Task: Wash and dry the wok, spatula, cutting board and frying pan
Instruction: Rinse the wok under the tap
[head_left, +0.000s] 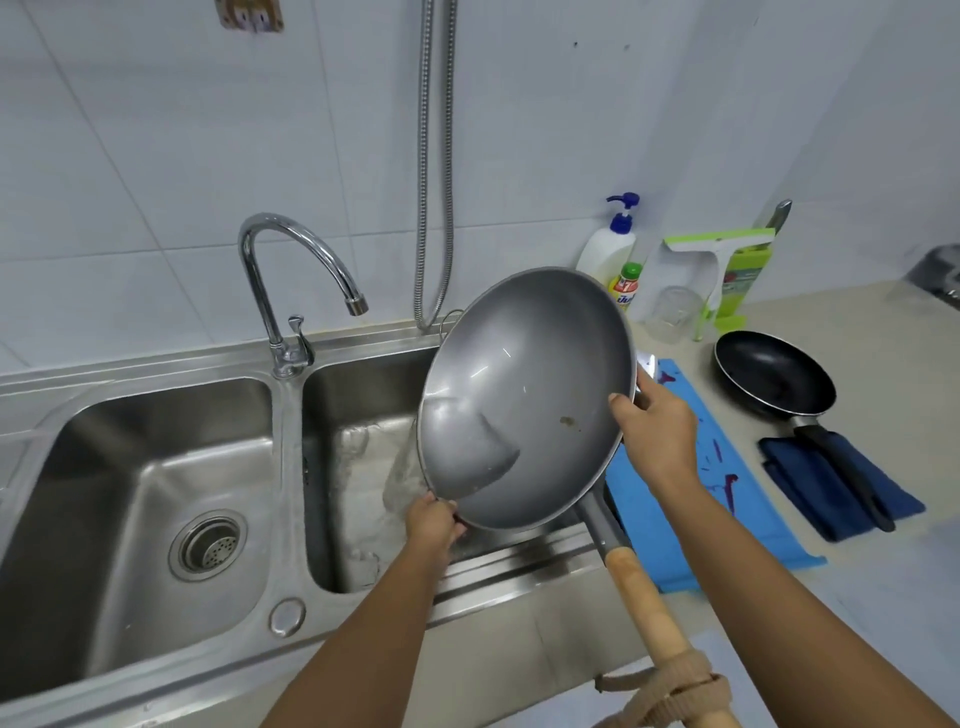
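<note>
Left grip (434, 525) and right grip (655, 434) clasp the rim of the wok (519, 364), tipped above the sink (288, 467); I'd drain fully, then scrub that speck (567, 422).

Both hands hold the wok (524, 395) tilted over the right basin of the sink (291, 467). The left hand (434, 525) grips its lower rim and the right hand (654, 431) pinches the right rim, thumb inside. Water pools in the wok's low side and spills over the edge into the basin (a small brown speck sits near the thumb). Its wooden handle points down toward the camera. On the table (883, 374) lie a blue cutting board (701, 467), stained purple, and a black frying pan (774, 384) whose handle rests on a folded blue cloth (841, 488).
</note>
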